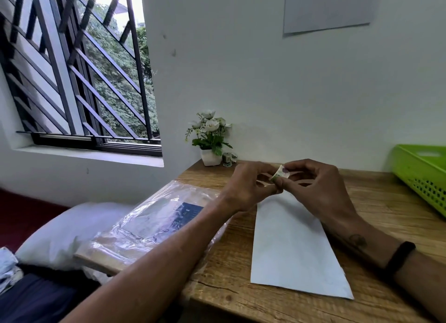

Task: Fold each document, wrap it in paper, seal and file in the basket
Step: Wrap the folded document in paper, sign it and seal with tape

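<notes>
One wooden desk (376, 202) serves as the reference for all positions. On the desk's near half lies one white wrapped packet (294, 245), flat, its near edge close to the desk's front edge and its far end running under the two hands. To the left of the packet, overhanging the desk's left edge, lies one clear plastic bag (149, 221) with printed sheets inside; how many sheets it holds cannot be told. Off the desk's left edge, beside the bag, sits one white pillow (60, 231). Above the packet's far end, two hands meet over the desk. The left hand (246, 187) and the right hand (316, 185) both have their fingers curled, and each pinches one small patterned tape piece (280, 173) between thumb and fingertips. The tape piece sits between the two hands, raised clear of the packet and tilted; the left thumb holds its lower end and the right fingertips hold its upper end. The right wrist carries one black band (400, 255). At the desk's right edge stands one green basket (424, 178), partly out of frame. At the desk's far left corner, against the wall, stands one white flower pot (211, 157), with two small tape rolls (229, 159) just beside it.
</notes>
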Demonstrator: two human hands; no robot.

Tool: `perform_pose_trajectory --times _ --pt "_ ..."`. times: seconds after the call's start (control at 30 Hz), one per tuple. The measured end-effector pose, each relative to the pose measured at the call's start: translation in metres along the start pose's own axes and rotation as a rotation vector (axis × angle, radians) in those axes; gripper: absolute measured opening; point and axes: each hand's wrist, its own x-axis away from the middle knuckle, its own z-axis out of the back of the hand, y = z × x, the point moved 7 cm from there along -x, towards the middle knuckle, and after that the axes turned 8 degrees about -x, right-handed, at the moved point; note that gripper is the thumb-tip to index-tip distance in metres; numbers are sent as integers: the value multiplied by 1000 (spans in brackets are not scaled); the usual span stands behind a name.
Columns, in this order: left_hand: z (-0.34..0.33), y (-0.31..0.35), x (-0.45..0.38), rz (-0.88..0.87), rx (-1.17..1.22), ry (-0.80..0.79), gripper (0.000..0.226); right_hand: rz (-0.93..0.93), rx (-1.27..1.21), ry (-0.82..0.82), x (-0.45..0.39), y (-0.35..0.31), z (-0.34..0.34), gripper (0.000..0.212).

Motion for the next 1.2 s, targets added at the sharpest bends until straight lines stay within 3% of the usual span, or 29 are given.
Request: perform_pose_trajectory --times 0.23,0.4,0.53,0.83,1.2 --pt "1 -2 0 -70 -114 46 20 82 53 -3 2 -7 -2 34" --pt "2 -1 1 -83 -175 67 26 95 41 -4 2 -5 -1 39" --pt "1 -3 0 -86 -202 53 32 90 43 26 0 -2 0 31" --pt "-1 0 0 -126 -244 37 30 68 42 52 -1 2 5 33" --pt "-4 -10 1 -56 -292 28 28 66 50 79 0 -2 4 33"
